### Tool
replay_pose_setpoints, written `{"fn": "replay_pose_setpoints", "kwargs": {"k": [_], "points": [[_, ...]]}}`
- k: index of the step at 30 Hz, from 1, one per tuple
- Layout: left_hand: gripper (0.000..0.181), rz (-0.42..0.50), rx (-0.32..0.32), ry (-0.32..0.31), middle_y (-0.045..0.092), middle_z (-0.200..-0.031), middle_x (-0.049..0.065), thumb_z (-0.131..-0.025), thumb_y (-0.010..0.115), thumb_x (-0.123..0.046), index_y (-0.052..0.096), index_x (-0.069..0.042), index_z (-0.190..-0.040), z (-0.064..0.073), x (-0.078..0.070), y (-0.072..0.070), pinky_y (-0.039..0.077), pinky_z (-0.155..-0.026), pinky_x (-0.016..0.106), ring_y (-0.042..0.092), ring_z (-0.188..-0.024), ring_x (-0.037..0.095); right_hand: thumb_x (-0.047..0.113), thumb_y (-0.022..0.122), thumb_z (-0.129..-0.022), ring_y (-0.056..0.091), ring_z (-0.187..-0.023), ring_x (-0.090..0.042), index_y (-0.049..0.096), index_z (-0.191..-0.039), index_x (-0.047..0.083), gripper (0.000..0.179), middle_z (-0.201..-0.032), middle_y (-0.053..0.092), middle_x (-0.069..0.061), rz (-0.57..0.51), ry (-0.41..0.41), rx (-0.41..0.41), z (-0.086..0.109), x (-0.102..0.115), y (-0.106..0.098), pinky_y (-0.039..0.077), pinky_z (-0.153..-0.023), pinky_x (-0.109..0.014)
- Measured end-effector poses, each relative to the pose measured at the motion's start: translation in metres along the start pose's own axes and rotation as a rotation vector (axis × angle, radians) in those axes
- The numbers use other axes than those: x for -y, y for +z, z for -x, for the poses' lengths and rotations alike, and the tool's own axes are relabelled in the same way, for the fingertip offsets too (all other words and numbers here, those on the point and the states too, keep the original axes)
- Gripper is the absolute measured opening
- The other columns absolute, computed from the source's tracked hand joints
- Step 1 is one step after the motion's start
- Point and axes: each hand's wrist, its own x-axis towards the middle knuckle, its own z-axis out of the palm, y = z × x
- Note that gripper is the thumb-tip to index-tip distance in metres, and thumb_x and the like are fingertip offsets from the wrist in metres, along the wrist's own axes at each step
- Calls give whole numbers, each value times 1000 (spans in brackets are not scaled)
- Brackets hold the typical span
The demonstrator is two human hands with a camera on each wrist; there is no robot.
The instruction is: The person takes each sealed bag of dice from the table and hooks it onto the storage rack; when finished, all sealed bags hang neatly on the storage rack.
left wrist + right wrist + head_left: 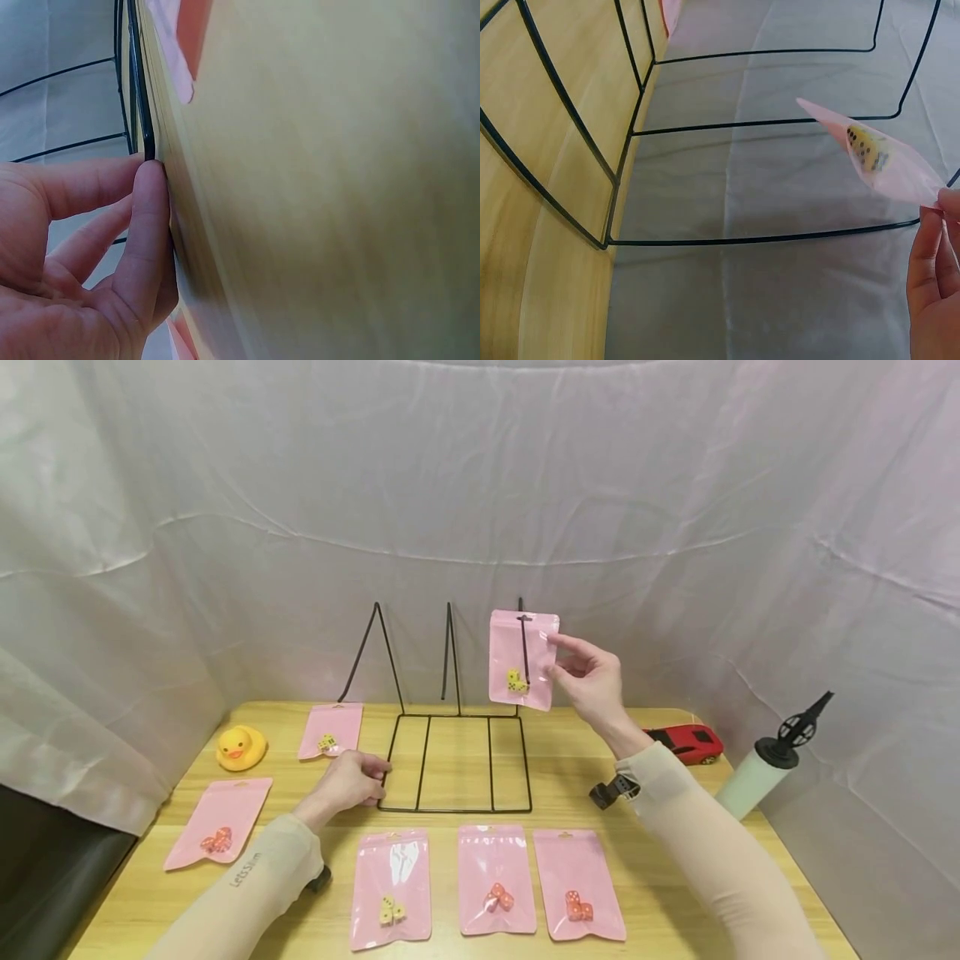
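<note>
My right hand (pixel 592 681) pinches the right edge of a pink zip bag (pixel 502 647) with yellow dice (pixel 516 682) inside. The right arm (pixel 524 647) of a black wire rack (pixel 454 811) passes through the bag's hang hole, its free end in front of the bag. In the right wrist view, fingertips hold the bag (pixel 900 169) by its edge. Down at the rack's base, my left hand (pixel 348 785) pinches the left side wire (pixel 139 82) between thumb and finger. The rack's left arm (pixel 358 653) and middle arm (pixel 447 652) carry no bag.
Pink bags with red dice lie at left (pixel 240 802), front middle (pixel 480 860) and front right (pixel 562 868). Yellow-dice bags lie at front (pixel 375 868) and behind my left hand (pixel 330 720). A rubber duck (pixel 241 748), red toy car (pixel 693 743) and hand pump (pixel 757 777) stand around.
</note>
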Motion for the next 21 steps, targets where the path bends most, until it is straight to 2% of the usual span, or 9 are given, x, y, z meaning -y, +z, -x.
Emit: {"fn": "replay_pose_setpoints", "kwargs": {"k": [14, 21], "points": [[55, 2, 4, 7, 73, -114, 18, -84, 79, 12, 73, 8, -139, -2, 2, 2, 71, -73, 29, 73, -83, 15, -9, 79, -91, 76, -72, -1, 80, -133, 2, 43, -111, 79, -38, 97, 78, -43, -21, -15, 2, 60, -63, -13], [54, -13, 1, 15, 72, -112, 18, -83, 78, 11, 75, 7, -137, -1, 2, 0, 70, -70, 28, 72, -80, 15, -12, 75, -92, 78, -76, 0, 79, -133, -1, 42, -121, 77, -39, 71, 90, -29, -22, -20, 0, 59, -60, -13]]}}
